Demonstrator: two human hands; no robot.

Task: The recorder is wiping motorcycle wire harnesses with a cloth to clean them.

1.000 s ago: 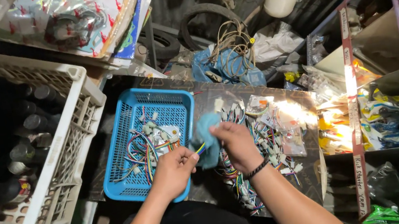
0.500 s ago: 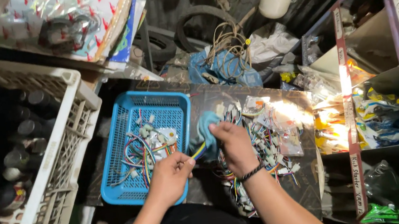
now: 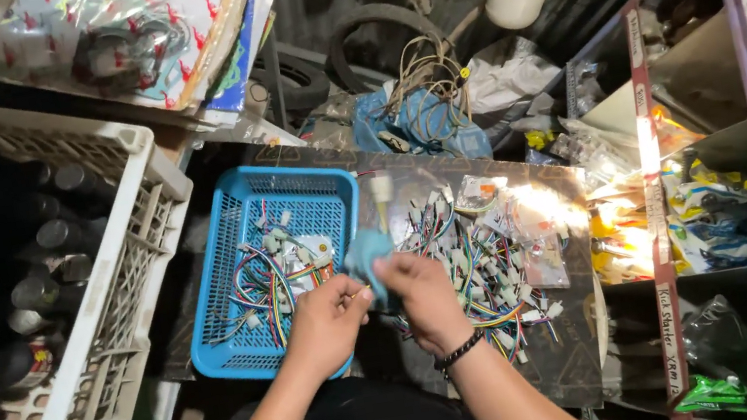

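Wiping a small wired connector with a light-blue cloth (image 3: 363, 254), the left hand (image 3: 324, 326) and right hand (image 3: 427, 293) are both closed on it, over the edge of a blue plastic mesh basket (image 3: 245, 345). Best kept gripped near the plug, away from the loose pile of coloured wire harnesses (image 3: 487, 267).

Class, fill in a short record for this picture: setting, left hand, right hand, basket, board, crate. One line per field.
setting: cluttered workshop corner seen from above
left hand: pinching a small piece together with the other hand, over the basket's edge
right hand: gripping a blue cloth
basket: blue plastic basket holding coloured wire connectors
board: dark board with a pile of wire connectors and small clear bags
crate: white plastic crate of dark bottles, on the left
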